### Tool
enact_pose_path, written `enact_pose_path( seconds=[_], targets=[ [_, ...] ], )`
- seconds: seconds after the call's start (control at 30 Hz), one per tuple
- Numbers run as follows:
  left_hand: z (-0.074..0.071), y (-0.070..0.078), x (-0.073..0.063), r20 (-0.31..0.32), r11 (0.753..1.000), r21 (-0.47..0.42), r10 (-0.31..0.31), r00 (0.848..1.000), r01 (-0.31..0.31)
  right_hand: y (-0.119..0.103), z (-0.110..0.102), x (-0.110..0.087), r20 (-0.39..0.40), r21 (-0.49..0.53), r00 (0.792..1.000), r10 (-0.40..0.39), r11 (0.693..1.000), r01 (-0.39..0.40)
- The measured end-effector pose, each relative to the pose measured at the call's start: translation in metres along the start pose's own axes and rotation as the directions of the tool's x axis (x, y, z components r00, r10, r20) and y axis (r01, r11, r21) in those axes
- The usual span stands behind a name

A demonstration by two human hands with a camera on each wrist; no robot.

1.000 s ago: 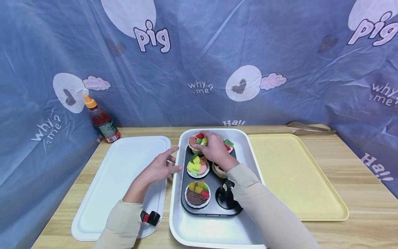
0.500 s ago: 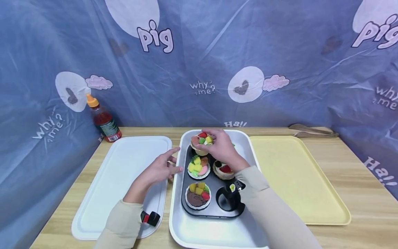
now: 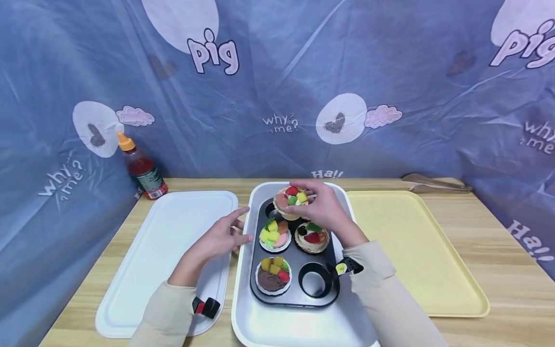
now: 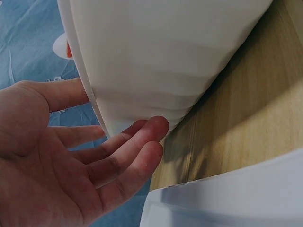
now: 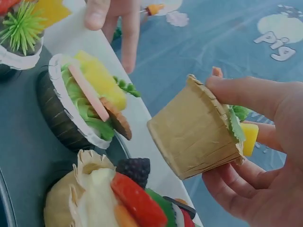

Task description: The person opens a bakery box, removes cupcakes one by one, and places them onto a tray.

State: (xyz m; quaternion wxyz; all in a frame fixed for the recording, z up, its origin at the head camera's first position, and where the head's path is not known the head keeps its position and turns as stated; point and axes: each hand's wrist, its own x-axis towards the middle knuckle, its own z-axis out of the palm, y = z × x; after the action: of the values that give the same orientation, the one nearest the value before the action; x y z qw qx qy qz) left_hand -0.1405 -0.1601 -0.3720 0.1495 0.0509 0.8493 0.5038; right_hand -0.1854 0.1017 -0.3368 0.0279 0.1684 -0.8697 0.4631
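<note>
My right hand (image 3: 324,207) holds a fruit cupcake (image 3: 291,200) in a paper cup, thumb on one side and fingers on the other. In the right wrist view that cupcake (image 5: 194,132) hangs tilted above the pan, its fruit topping facing the palm. The black muffin pan (image 3: 290,300) holds a yellow-fruit cupcake (image 3: 275,236), a chocolate cupcake (image 3: 270,282) and a berry cupcake (image 3: 312,240). My right hand covers the pan's back right cup. My left hand (image 3: 220,238) has its fingers spread at the left wall of the deep white tray (image 4: 137,56).
The muffin pan sits inside the deep white tray. A flat white tray (image 3: 173,241) lies left under my left forearm, and a yellow tray (image 3: 416,250) lies right. A red sauce bottle (image 3: 145,171) stands back left; tongs (image 3: 435,184) lie back right.
My right hand has lifted the fruit cupcake from the pan's back left cup and carried it to the right. That cup's inside now shows. The left hand stays at the tray wall.
</note>
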Motion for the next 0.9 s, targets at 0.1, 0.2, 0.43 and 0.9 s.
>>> enact_pose_path(
  seconds=[0.1,0.2,0.43,0.9],
  targets=[
    [0.000,0.000,0.001,0.001,1.000,0.002,0.000,1.000,0.000,0.003,-0.005,-0.004,-0.010,-0.018,1.000,-0.004,1.000,0.004],
    [0.000,-0.001,0.001,0.004,1.000,-0.004,0.003,1.000,-0.003,0.007,-0.009,-0.007,-0.013,-0.018,1.000,-0.021,1.000,0.021],
    [-0.001,0.000,0.000,-0.001,1.000,0.022,0.010,1.000,-0.010,0.013,-0.016,-0.013,-0.002,0.021,0.998,-0.058,0.998,0.058],
    [0.000,-0.001,0.001,-0.012,0.997,0.083,0.009,1.000,-0.008,0.015,-0.028,-0.014,-0.005,0.014,0.999,-0.045,0.999,0.045]
  ],
)
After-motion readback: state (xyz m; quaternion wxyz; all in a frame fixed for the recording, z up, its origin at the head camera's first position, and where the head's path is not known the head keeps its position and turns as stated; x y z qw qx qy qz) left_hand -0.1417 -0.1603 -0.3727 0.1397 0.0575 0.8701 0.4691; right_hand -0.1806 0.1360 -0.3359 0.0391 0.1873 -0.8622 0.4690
